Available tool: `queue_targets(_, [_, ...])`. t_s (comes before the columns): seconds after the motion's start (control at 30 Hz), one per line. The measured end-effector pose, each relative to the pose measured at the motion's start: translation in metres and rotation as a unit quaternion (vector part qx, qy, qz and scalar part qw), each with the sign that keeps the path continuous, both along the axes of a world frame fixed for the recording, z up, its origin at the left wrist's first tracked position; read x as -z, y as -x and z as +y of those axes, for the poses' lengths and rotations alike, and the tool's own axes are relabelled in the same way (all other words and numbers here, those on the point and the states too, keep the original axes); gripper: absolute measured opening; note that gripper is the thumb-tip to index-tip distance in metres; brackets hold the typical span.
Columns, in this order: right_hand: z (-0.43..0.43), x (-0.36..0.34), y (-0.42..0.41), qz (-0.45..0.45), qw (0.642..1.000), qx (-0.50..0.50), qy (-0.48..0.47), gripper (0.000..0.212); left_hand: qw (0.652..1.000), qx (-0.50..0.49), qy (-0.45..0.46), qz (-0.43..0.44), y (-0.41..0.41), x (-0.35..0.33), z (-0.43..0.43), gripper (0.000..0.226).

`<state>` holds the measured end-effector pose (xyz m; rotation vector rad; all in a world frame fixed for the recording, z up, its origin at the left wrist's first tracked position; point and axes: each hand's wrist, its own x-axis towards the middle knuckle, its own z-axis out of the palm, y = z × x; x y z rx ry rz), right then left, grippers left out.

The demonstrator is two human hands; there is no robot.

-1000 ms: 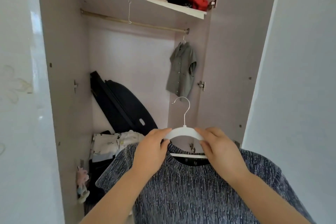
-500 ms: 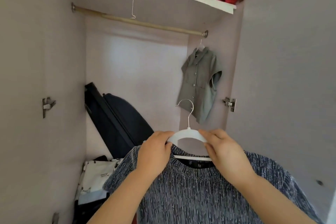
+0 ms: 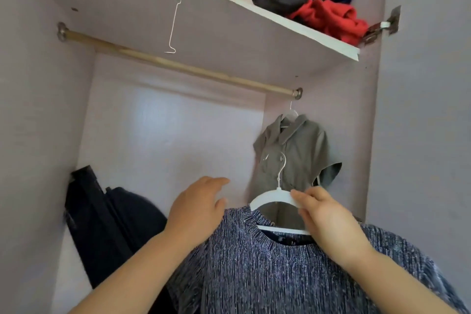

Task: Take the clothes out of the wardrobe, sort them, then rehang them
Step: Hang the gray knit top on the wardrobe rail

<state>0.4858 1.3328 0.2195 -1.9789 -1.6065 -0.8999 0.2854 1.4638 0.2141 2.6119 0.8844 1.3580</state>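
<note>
The fingers (image 3: 302, 196) of the right hand (image 3: 328, 222) pinched the right shoulder of a white hanger (image 3: 267, 197). The left hand (image 3: 196, 211) lay open just beside the hanger's left end, its fingers loosely spread and gripping nothing. Whether its heel touched the garment below could not be told. A blue-grey knitted top (image 3: 254, 267) was draped on the hanger and held in front of the open wardrobe, below the rail (image 3: 178, 66). The hanger's metal hook (image 3: 282, 160) stood upright, well apart from the rail.

Judged from this, rehanging was under way but early. Only one garment, a grey short-sleeved shirt (image 3: 298, 150), hung on the rail, at its far right end. The knitted top looked next to go up (the hook needed only lifting over the rail).

On the shelf (image 3: 242, 41) above lay a heap of unfolded clothes, a red one (image 3: 328, 18) among them. Whether those belonged to the job could not be told. A dark bag (image 3: 107, 224) leaned in the lower left of the wardrobe.
</note>
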Motion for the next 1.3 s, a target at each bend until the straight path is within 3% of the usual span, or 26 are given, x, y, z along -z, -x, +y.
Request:
queue_targets(0.23, [0.100, -0.066, -0.073, -0.080, 0.995, 0.060, -0.005, 0.035, 0.997, -0.049, -0.054, -0.026, -0.053, -0.053, 0.077, 0.042])
queue_targets(0.6, [0.202, -0.170, -0.148, -0.059, 0.992, 0.073, -0.089, 0.027, 0.990, -0.089, -0.103, -0.049, -0.135, -0.123, 0.149, 0.043])
queue_targets(0.83, [0.232, -0.203, -0.173, 0.018, 0.990, 0.084, -0.115, 0.024, 0.986, -0.090, -0.129, -0.047, -0.157, -0.138, 0.175, 0.043])
queue_targets(1.3, [0.292, -0.215, -0.215, -0.001, 0.989, 0.064, -0.130, 0.027, 0.982, -0.072, -0.169, -0.048, -0.181, -0.153, 0.203, 0.045])
